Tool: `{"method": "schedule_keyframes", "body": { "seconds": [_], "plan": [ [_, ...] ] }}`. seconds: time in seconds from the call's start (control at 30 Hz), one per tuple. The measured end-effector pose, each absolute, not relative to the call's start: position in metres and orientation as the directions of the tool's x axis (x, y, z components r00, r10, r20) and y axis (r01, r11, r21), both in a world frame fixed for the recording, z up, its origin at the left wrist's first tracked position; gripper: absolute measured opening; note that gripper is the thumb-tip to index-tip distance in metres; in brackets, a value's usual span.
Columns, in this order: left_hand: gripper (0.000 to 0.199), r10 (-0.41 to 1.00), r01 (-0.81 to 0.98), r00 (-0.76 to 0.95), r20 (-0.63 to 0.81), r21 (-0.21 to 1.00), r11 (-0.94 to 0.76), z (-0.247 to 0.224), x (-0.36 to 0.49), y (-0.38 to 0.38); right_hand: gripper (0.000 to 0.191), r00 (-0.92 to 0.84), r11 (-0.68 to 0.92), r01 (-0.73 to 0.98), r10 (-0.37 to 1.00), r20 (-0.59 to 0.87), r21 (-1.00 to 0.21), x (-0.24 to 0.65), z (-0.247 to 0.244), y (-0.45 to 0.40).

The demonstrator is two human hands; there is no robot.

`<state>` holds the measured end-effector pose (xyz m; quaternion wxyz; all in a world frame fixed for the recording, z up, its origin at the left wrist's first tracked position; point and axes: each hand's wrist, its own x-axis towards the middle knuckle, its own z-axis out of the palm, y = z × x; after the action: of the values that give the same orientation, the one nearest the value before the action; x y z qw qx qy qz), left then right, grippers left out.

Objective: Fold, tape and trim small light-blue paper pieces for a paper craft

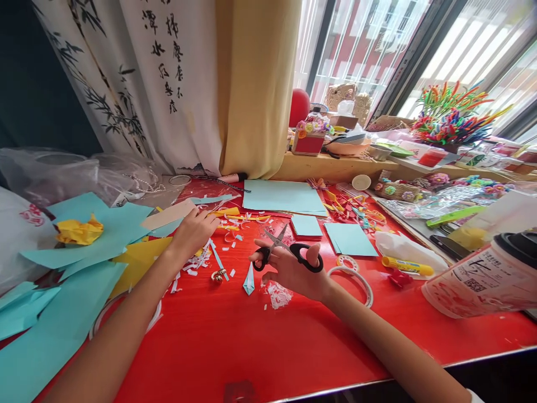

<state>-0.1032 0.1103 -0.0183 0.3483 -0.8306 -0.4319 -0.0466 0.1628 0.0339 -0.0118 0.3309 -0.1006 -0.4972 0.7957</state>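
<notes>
My right hand [296, 271] holds black-handled scissors [308, 257], fingers through the loops, the blades parted and pointing away from me. At the left, my left hand [197, 226] reaches over paper scraps, beside a pale beige card [170, 215] and light blue strips; whatever its fingertips touch is hidden. Between the two hands, a small folded light blue paper piece [249, 281] lies on the red table [210, 347]. Gold bells [218, 275] and a narrow blue strip [218, 259] rest close by. White shreds [279, 295] lie just below my right hand.
Blue sheets [285, 197] and smaller blue stacks [351, 239] lie toward the back. Tape rolls [356, 282], a yellow glue tube [406, 266] and a large cup [482, 280] stand or lie at right. Blue paper with a crumpled yellow piece [79, 229] covers the left.
</notes>
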Motion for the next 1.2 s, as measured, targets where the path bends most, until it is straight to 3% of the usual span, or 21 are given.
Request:
{"method": "schedule_keyframes", "body": {
  "seconds": [0.27, 0.57, 0.7, 0.8, 0.9, 0.97, 1.03, 1.2],
  "plan": [
    [0.023, 0.723, 0.789, 0.588, 0.363, -0.453, -0.415, -0.022, -0.105, 0.113, 0.095, -0.729, -0.368, -0.514, 0.664, 0.168, -0.775, 0.165, -0.008, 0.038],
    [0.017, 0.758, 0.830, 0.541, 0.364, -0.375, -0.412, -0.018, -0.109, 0.111, 0.092, -0.738, -0.364, -0.505, 0.653, 0.173, -0.783, 0.162, -0.011, 0.037],
    [0.020, 0.782, 0.908, 0.408, 0.470, -0.297, -0.295, -0.014, -0.111, 0.110, 0.094, -0.746, -0.371, -0.476, 0.650, 0.143, -0.798, 0.161, -0.010, 0.037],
    [0.028, 0.780, 0.968, 0.250, 0.573, -0.160, -0.193, -0.001, -0.100, 0.102, 0.098, -0.771, -0.374, -0.449, 0.622, 0.140, -0.812, 0.161, -0.010, 0.036],
    [0.028, 0.801, 0.890, 0.244, 0.546, 0.203, -0.409, 0.020, -0.076, 0.081, 0.102, -0.807, -0.369, -0.417, 0.571, 0.151, -0.831, 0.162, -0.009, 0.034],
    [0.025, 0.790, 0.732, 0.364, 0.493, 0.373, -0.570, 0.033, -0.058, 0.064, 0.104, -0.831, -0.374, -0.394, 0.534, 0.152, -0.840, 0.162, -0.009, 0.034],
    [0.021, 0.749, 0.611, 0.495, 0.441, 0.437, -0.661, 0.042, -0.044, 0.048, 0.106, -0.857, -0.395, -0.378, 0.493, 0.154, -0.837, 0.162, -0.008, 0.033],
    [0.017, 0.787, 0.543, 0.479, 0.389, 0.573, -0.614, 0.047, -0.035, 0.033, 0.114, -0.913, -0.495, -0.325, 0.387, 0.130, -0.806, 0.165, -0.008, 0.034]
  ]
}}
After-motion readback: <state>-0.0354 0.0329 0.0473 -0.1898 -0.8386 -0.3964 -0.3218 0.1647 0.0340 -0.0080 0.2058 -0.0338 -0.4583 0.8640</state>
